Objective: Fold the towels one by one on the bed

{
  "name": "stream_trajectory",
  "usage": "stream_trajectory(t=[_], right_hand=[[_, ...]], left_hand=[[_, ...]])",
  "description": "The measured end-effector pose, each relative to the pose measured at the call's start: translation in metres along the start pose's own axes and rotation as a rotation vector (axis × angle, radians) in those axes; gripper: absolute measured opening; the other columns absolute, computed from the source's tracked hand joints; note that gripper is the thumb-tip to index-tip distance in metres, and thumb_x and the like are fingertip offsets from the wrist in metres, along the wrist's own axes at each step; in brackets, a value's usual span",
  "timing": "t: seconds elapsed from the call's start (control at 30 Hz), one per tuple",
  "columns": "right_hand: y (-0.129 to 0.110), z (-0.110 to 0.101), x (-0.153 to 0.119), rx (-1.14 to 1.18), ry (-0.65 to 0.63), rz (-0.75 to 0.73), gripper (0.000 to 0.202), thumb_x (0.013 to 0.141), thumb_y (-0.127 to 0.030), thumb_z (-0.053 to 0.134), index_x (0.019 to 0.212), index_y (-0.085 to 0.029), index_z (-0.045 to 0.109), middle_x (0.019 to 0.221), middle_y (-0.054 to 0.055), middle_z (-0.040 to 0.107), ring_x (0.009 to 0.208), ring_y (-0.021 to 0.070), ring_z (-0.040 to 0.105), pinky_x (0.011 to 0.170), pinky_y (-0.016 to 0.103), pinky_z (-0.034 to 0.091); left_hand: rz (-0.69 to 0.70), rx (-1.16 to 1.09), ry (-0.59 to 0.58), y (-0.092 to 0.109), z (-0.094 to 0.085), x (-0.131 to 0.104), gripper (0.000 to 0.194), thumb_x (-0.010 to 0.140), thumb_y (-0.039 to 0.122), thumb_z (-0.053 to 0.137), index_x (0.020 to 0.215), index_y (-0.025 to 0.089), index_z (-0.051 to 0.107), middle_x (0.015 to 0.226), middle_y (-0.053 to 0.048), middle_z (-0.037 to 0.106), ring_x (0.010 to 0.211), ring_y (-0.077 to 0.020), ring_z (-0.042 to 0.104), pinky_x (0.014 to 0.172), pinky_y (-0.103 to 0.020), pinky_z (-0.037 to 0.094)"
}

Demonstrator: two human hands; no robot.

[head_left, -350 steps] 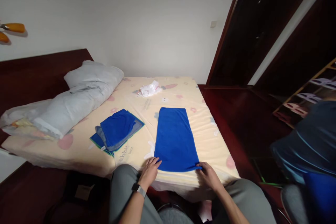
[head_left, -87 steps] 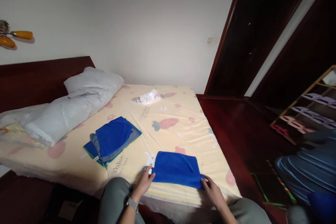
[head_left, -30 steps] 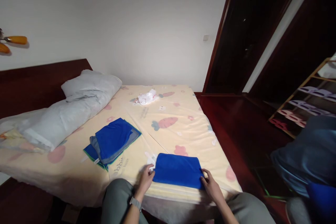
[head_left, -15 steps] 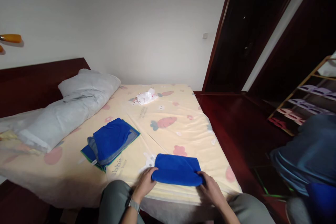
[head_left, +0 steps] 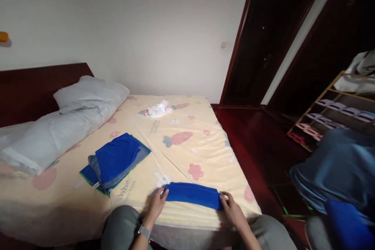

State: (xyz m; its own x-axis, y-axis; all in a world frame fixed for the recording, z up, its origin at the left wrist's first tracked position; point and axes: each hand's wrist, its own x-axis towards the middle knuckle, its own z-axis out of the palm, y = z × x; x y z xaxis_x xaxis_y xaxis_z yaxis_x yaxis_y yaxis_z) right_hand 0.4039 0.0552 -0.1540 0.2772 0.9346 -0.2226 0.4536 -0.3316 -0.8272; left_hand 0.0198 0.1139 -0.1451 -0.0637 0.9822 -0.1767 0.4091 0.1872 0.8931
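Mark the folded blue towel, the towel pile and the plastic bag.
folded blue towel (head_left: pixel 191 195), head view, middle of its top.
towel pile (head_left: pixel 115 160), head view, top blue layer.
plastic bag (head_left: pixel 157 109), head view, crumpled middle.

Only readable text: partial print "bbit" on the bedsheet (head_left: pixel 205 152), just right of the towel stack (head_left: pixel 115 161); smaller print nearby too blurred to read.
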Motion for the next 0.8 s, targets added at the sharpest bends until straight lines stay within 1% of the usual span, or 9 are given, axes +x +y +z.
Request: stream_trajectory(t=[0.1,0.17,0.27,0.37,0.47,0.53,0.67,0.73,0.8], right_hand=[[-0.004,0.0,-0.003,0.005,-0.019,0.05,0.063,0.079,-0.071,0.054,0.122,-0.025,0.057,0.095,0.009,0.078,0.095,0.0295,0.074,0.093,0.043,0.053],[-0.005,0.002,-0.006,0.066,-0.052,0.023,0.072,0.073,-0.063,0.064,0.131,-0.024,0.05,0.095,0.008,0.076,0.094,0.0295,0.074,0.092,0.043,0.055],[-0.003,0.006,-0.009,0.139,-0.036,-0.187,0.082,0.062,-0.038,0.072,0.138,-0.024,0.045,0.114,0.009,0.071,0.11,0.0307,0.07,0.1,0.044,0.054],[-0.001,0.009,-0.009,0.079,0.046,-0.353,0.068,0.056,-0.023,0.063,0.124,-0.025,0.06,0.131,0.01,0.063,0.128,0.0309,0.059,0.113,0.044,0.046],[0.001,0.008,-0.004,0.001,0.051,-0.392,0.054,0.063,-0.024,0.059,0.117,-0.025,0.066,0.132,0.01,0.063,0.126,0.0292,0.061,0.114,0.046,0.045],[0.002,0.008,-0.001,-0.011,0.042,-0.399,0.05,0.068,-0.027,0.059,0.117,-0.025,0.067,0.133,0.011,0.064,0.126,0.0298,0.061,0.116,0.049,0.043],[-0.003,0.01,0.005,0.089,0.021,-0.319,0.049,0.071,-0.036,0.062,0.118,-0.022,0.065,0.133,0.012,0.067,0.126,0.0309,0.062,0.113,0.048,0.046],[-0.009,0.011,0.006,0.173,0.001,-0.245,0.051,0.073,-0.041,0.062,0.12,-0.022,0.061,0.128,0.011,0.07,0.116,0.0293,0.068,0.105,0.044,0.053],[-0.017,0.011,0.006,0.225,0.0,-0.16,0.049,0.075,-0.049,0.062,0.117,-0.023,0.062,0.117,0.009,0.075,0.105,0.0282,0.071,0.096,0.041,0.056]], left_hand=[[-0.07,-0.121,-0.015,0.0,0.004,0.002,0.054,0.075,0.07,0.066,0.097,0.021,0.069,0.093,-0.008,0.074,0.083,-0.0263,0.072,0.066,-0.032,0.056],[-0.116,-0.193,-0.017,0.001,0.005,0.002,0.058,0.068,0.074,0.07,0.092,0.02,0.068,0.092,-0.007,0.072,0.089,-0.0267,0.07,0.07,-0.033,0.057],[-0.129,-0.262,0.004,0.006,0.004,0.004,0.062,0.061,0.073,0.074,0.093,0.021,0.065,0.096,-0.006,0.072,0.094,-0.0268,0.068,0.073,-0.033,0.057],[-0.073,-0.276,0.04,0.013,0.002,0.007,0.061,0.062,0.069,0.072,0.1,0.022,0.065,0.101,-0.008,0.072,0.092,-0.0263,0.067,0.07,-0.033,0.056],[-0.038,-0.288,0.019,0.016,-0.003,0.01,0.051,0.069,0.06,0.067,0.1,0.021,0.069,0.107,-0.01,0.072,0.093,-0.0255,0.066,0.071,-0.033,0.055],[-0.049,-0.295,-0.024,0.014,-0.006,0.011,0.044,0.069,0.047,0.067,0.103,0.02,0.071,0.103,-0.008,0.073,0.088,-0.0229,0.067,0.072,-0.031,0.054],[-0.055,-0.278,-0.129,0.008,-0.006,0.013,0.058,0.059,0.022,0.07,0.117,0.019,0.069,0.098,-0.006,0.075,0.078,-0.0192,0.066,0.068,-0.028,0.049],[-0.031,-0.262,-0.125,0.01,-0.003,0.017,0.057,0.058,0.022,0.074,0.115,0.02,0.069,0.107,-0.007,0.074,0.081,-0.0194,0.067,0.071,-0.029,0.05],[-0.017,-0.253,-0.091,0.013,0.002,0.024,0.053,0.06,0.031,0.078,0.111,0.019,0.07,0.109,-0.007,0.073,0.083,-0.0197,0.066,0.075,-0.03,0.051]])
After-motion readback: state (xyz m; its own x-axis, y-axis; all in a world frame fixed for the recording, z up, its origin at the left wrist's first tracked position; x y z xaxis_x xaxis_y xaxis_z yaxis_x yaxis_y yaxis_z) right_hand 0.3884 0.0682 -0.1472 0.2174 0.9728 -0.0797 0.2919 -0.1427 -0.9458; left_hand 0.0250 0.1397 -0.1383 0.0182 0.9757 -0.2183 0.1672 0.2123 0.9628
